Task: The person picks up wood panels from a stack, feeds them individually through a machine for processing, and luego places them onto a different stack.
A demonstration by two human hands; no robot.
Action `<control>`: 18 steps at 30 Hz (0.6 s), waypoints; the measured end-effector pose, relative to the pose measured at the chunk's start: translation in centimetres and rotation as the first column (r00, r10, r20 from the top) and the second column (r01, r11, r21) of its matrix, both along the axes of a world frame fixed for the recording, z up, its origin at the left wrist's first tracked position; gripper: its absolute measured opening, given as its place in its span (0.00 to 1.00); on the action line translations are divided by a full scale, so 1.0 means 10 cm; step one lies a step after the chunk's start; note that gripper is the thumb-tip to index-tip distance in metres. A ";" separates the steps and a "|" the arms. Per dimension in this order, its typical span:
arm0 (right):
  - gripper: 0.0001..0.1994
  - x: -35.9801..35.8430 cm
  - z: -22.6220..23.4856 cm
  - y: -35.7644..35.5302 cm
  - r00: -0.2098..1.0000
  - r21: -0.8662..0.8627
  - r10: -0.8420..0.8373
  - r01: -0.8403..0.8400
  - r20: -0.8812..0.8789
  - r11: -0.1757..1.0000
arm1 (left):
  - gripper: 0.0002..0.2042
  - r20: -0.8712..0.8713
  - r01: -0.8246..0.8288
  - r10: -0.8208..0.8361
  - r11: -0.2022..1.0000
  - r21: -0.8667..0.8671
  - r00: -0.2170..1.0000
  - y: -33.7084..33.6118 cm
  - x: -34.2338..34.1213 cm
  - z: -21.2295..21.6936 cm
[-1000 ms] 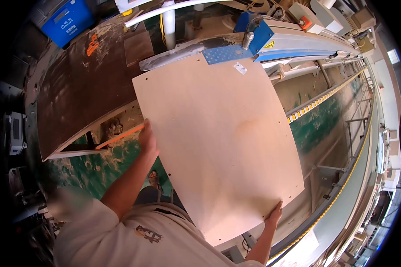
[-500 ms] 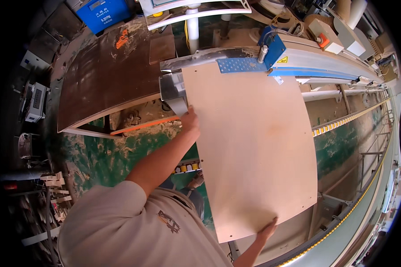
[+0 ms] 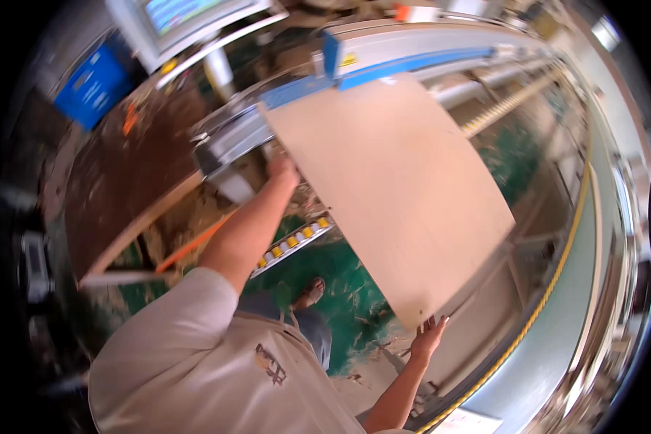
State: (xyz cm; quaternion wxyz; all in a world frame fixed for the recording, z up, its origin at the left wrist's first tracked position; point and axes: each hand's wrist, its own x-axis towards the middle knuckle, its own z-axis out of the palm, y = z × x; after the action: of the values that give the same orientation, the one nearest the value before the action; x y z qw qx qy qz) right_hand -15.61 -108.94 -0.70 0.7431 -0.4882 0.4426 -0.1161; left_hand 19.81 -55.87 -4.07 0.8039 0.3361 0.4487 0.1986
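A large pale wooden panel (image 3: 390, 181) lies in front of me, its far edge at the blue guide (image 3: 296, 92) of a long machine. My left hand (image 3: 282, 168) is at the panel's left edge, close to a shiny metal part (image 3: 231, 137); its fingers are blurred and partly hidden. At the panel's near corner, my right hand (image 3: 430, 336) touches the edge with fingers apart and the thumb pointing away to the right.
A dark brown table (image 3: 123, 188) stands at left, with a blue box (image 3: 94, 87) behind it. A screen (image 3: 188, 18) is at the top. A roller strip (image 3: 293, 246) with yellow wheels crosses below the panel. At right, a yellow chain-like strip (image 3: 557, 271) runs along a rail.
My view has swung, so the panel appears tilted, its near end farther from me. The right hand has gone from gripping the near edge to touching the corner with fingers spread.
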 end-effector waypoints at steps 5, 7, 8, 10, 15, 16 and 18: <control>0.26 -2.62 -0.45 -0.04 0.916 -0.114 -0.389 0.378 -0.096 0.919 | 0.17 0.161 0.668 -0.654 0.743 -0.045 0.739 -0.36 -1.02 0.07; 0.25 -3.63 -0.59 0.45 0.869 -0.136 -0.408 0.385 -0.279 0.913 | 0.20 0.214 0.762 -0.741 0.648 -0.026 0.637 -0.41 -1.76 0.32; 0.25 -4.13 -0.69 0.67 0.836 -0.136 -0.411 0.388 -0.365 0.911 | 0.24 0.210 0.819 -0.797 0.573 -0.038 0.567 -0.51 -2.20 0.35; 0.24 -5.06 -0.76 1.29 0.766 -0.087 -0.416 0.432 -0.490 0.898 | 0.27 0.233 0.974 -0.948 0.192 -0.122 0.216 -0.71 -3.13 0.27; 0.25 -6.71 -0.70 3.06 0.654 0.021 -0.452 0.582 -0.607 0.813 | 0.25 -0.259 0.673 -0.697 -0.715 0.187 -0.669 -0.80 -5.09 -0.41; 0.25 -6.93 -0.59 3.30 0.648 0.051 -0.443 0.596 -0.619 0.802 | 0.32 -0.300 0.613 -0.639 -0.767 0.187 -0.708 -0.78 -5.41 -0.52; 0.25 -7.35 -0.40 3.64 0.664 0.105 -0.390 0.577 -0.638 0.810 | 0.30 -0.604 0.276 -0.391 -0.920 0.278 -0.694 -0.71 -5.86 -0.67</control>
State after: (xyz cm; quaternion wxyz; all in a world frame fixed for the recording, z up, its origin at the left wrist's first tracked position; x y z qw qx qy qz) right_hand -89.11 -72.56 -4.73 0.5741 -0.2439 0.7768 -0.0863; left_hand -38.79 -63.00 -10.81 0.2491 0.7343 -0.3616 -0.5177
